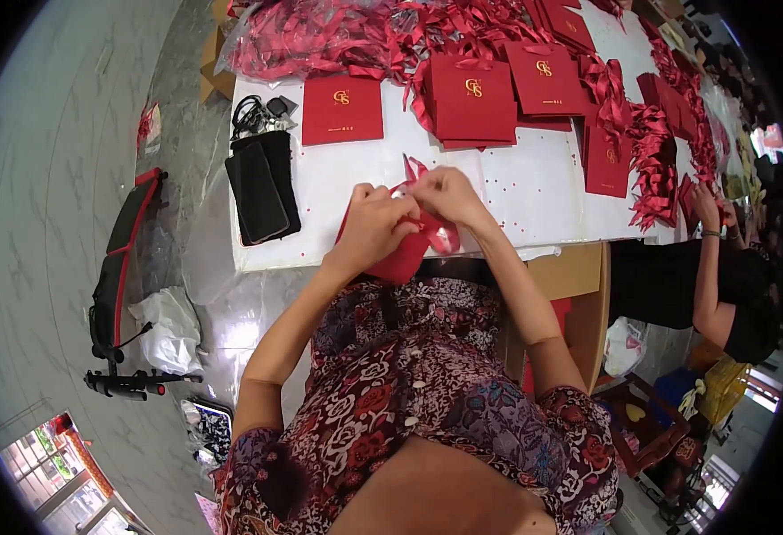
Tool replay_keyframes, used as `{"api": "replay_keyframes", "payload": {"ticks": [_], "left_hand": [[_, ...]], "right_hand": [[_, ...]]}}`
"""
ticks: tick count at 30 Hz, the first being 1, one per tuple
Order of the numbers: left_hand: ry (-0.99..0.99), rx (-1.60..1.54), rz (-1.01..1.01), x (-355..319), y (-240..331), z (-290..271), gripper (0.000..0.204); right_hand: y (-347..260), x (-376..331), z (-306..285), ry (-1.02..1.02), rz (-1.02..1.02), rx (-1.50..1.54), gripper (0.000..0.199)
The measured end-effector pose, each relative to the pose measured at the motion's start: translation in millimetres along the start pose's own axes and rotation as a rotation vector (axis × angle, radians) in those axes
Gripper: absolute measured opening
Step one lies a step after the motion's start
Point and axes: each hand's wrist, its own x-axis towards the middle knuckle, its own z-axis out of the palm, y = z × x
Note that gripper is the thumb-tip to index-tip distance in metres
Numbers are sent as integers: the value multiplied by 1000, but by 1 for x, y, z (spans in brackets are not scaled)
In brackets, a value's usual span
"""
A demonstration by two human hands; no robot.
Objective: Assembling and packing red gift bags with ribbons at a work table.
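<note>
At the near edge of the table I hold a red paper gift bag (400, 266), tilted and partly covered by my hands. My left hand (375, 225) is closed around its upper part, fingers bent. Beside it, my right hand (452, 194) is closed in a pinch at the bag's top, where red ribbon shows between and behind the fingers. A loop of shiny red ribbon (446, 237) hangs below my right hand. The fingertips partly hide where ribbon and bag meet.
Flat red bags (342, 116) lie in front, with more piles (476, 102) to the right. A plastic-wrapped heap of red ribbons (311, 40) fills the far side. A phone (260, 192) and cables lie at left. A co-worker's hand (705, 207) is at far right, an open carton (601, 303) below the table.
</note>
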Motion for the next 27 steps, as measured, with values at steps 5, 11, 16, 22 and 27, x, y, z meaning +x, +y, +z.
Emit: {"api": "replay_keyframes", "payload": {"ticks": [5,11,16,22,27], "left_hand": [[-6,-92,-95,-5,-7,2,20],[-26,-101,-280,-13,-27,7,20],[196,11,-226,0,-29,27,22],[199,10,-284,1,-11,18,18],[206,-249,-324,4,-11,28,15]], "right_hand": [[-6,-8,-9,413,-205,-89,29],[0,-33,-22,320,-44,-478,28],[12,-30,-4,457,-197,-496,19],[0,-31,-1,527,-250,-454,18],[16,-15,7,509,-334,-520,17]]}}
